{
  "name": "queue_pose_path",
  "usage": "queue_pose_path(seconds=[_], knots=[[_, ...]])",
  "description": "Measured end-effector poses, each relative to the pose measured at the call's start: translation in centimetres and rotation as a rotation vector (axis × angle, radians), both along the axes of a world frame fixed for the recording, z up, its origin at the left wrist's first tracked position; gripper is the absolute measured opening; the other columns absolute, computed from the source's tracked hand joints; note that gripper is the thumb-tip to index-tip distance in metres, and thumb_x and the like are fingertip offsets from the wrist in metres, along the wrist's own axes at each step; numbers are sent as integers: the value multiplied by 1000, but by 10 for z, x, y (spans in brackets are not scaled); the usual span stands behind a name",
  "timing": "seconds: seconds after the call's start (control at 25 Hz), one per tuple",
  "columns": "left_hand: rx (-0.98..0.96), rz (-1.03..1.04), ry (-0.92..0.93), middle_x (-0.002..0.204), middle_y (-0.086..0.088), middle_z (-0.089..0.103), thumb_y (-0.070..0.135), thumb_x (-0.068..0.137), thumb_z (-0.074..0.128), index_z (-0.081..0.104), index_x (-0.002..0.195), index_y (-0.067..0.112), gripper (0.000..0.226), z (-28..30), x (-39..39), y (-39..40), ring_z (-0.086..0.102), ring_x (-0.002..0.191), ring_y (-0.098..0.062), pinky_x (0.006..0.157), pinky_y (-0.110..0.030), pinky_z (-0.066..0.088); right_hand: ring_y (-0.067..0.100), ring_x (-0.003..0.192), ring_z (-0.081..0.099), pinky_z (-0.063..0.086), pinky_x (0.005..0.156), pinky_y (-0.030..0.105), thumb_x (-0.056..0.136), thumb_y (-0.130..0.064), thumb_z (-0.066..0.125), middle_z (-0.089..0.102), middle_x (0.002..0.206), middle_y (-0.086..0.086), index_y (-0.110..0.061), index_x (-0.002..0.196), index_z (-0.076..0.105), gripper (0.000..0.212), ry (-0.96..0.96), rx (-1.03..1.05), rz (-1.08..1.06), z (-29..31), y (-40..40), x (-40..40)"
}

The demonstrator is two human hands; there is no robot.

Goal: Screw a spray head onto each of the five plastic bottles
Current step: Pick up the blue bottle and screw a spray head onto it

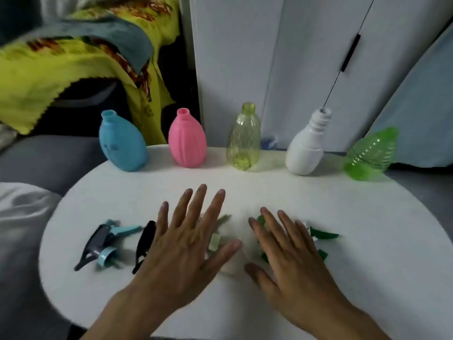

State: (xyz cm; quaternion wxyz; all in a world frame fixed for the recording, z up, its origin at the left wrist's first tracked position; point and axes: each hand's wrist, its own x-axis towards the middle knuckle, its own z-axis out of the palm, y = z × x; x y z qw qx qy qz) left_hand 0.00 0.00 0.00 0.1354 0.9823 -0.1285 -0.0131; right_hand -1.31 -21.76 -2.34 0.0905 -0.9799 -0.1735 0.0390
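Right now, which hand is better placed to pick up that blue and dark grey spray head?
The left hand, probably. The blue and dark grey spray head lies just beyond its little-finger side, while the right hand would have to cross over.

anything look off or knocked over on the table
Nothing is spilled or broken. All five bottles stand capless in a row, but the green bottle sits at the table's far right edge, closest to falling. The spray heads lie loose near both open hands.
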Motion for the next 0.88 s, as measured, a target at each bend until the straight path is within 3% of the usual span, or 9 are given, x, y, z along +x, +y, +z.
queue_pose_path(seconds=[0.16,0.28,0.4,0.52,0.6,0.72,0.88], knots=[[-94,-10,4,161,11,-21,81,79,10,-23,145,50,80,19,-32,-6,-19,149,-14,121,-45,-9,18,151,-12,-13,118,38,99,-55,33,-5,167,-7,-33,156,7,67,-82,68,-17,26,9,-35],[-141,-85,71,165,6,-7,75,85,25,-6,153,40,83,11,-38,-7,-8,152,-17,123,-48,5,20,151,-11,-10,118,38,98,-54,35,-2,167,-5,-30,156,11,68,-96,44,-14,19,5,-43],[-160,-133,-56,164,0,20,55,93,51,15,155,32,75,16,-49,13,17,150,-20,120,-47,21,21,151,-10,-12,116,37,95,-55,36,2,167,-2,-29,156,16,69,-118,42,25,18,5,-62],[-112,-28,-137,152,-1,44,20,84,68,36,149,28,73,31,-34,64,42,136,-22,111,-38,37,20,151,-7,-3,118,37,93,-55,37,10,167,-3,-29,153,27,66,-136,62,70,19,9,-67],[54,15,-36,154,2,39,10,79,68,44,142,33,71,38,-22,110,38,137,-22,109,-36,38,17,151,-10,1,120,38,92,-57,36,10,166,-6,-31,150,32,64,-130,69,85,18,12,-70],[294,-8,124,162,2,21,20,80,69,46,137,39,64,29,-15,162,26,145,-21,112,-37,35,15,151,-12,2,118,35,90,-59,36,13,166,-8,-35,144,40,59,-123,134,85,21,19,-69],[190,-46,232,153,2,34,24,80,76,54,135,27,60,14,-17,183,51,124,-16,100,-21,38,13,151,-7,8,116,31,92,-53,43,20,163,-12,-36,138,46,49,-140,196,100,25,27,-62]])
